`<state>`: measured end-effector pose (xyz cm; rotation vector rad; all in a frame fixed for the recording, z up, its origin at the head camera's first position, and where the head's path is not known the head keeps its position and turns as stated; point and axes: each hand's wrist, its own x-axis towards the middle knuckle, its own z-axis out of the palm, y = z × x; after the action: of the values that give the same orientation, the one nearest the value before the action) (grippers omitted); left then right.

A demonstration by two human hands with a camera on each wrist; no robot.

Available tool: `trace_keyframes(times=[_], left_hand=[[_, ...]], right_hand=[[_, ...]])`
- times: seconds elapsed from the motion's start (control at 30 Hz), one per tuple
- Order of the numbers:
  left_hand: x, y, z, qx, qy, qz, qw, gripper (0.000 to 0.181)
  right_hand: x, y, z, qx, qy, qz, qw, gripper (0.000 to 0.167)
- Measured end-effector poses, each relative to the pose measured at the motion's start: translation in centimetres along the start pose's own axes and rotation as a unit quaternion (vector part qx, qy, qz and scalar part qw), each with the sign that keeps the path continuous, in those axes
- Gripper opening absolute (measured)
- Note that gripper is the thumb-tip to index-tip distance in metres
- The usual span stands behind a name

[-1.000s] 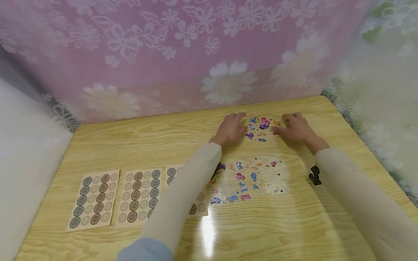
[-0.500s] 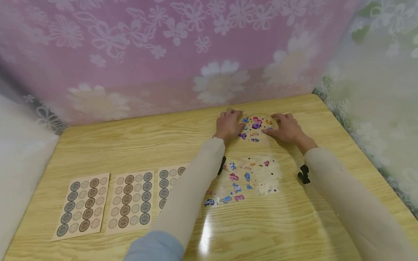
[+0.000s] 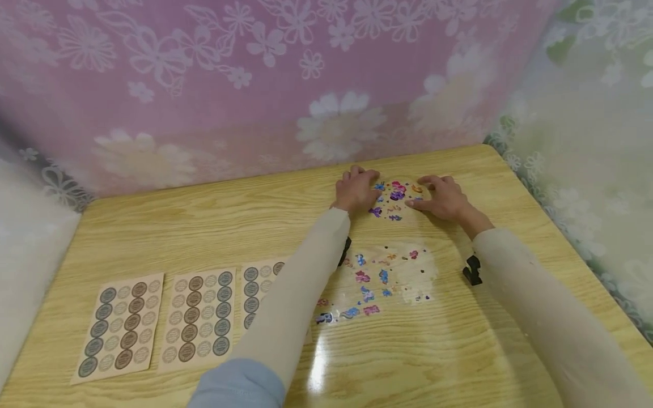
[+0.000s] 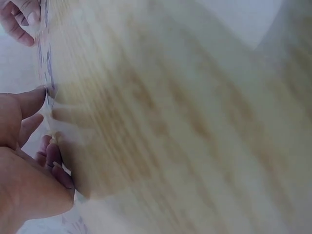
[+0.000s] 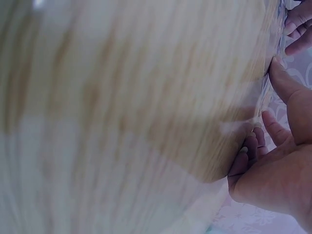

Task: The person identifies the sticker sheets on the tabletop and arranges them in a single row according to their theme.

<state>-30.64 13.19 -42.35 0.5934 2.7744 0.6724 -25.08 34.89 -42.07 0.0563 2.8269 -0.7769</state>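
Observation:
A clear sticker sheet (image 3: 398, 194) with small colourful figures lies flat near the table's far edge in the head view. My left hand (image 3: 356, 191) rests at its left side, thumb and forefinger touching the sheet. On the opposite side my right hand (image 3: 442, 198) touches it the same way, its thumb reaching over the figures. In the left wrist view, the left hand's (image 4: 29, 180) other fingers curl against the tabletop. The right wrist view shows the right hand (image 5: 278, 180) likewise, thumb and forefinger apart. Neither hand visibly pinches the sheet.
Closer to me lies a second clear sticker sheet (image 3: 367, 276), partly behind the left sleeve. Brown sheets of round labels (image 3: 119, 326) (image 3: 196, 314) line the left; the left sleeve covers part of a third brown label sheet (image 3: 251, 289). A floral curtain (image 3: 229, 113) hangs beyond the table.
The head view has shifted, so everything sits farther left in it. The right thumb and forefinger have come slightly inward over the far sticker sheet; the left hand stays at its side.

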Motion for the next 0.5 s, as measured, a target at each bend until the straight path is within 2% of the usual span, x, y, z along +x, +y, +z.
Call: trace_keyframes(times=[0.13,0.33,0.5], left_hand=[[0.00,0.08,-0.33,0.006,-0.014,-0.008,0.9999,0.050],[0.13,0.17,-0.61,0.008,-0.031,-0.013,0.9994,0.052],[0.19,0.14,-0.76,0.008,-0.039,-0.008,0.9992,0.051]], right_hand=[[-0.01,-0.16,0.08,0.005,0.001,0.000,1.0000,0.072],[-0.08,-0.09,0.13,-0.005,-0.002,0.003,1.0000,0.081],[-0.04,0.01,0.15,-0.002,0.003,0.000,1.0000,0.073]])
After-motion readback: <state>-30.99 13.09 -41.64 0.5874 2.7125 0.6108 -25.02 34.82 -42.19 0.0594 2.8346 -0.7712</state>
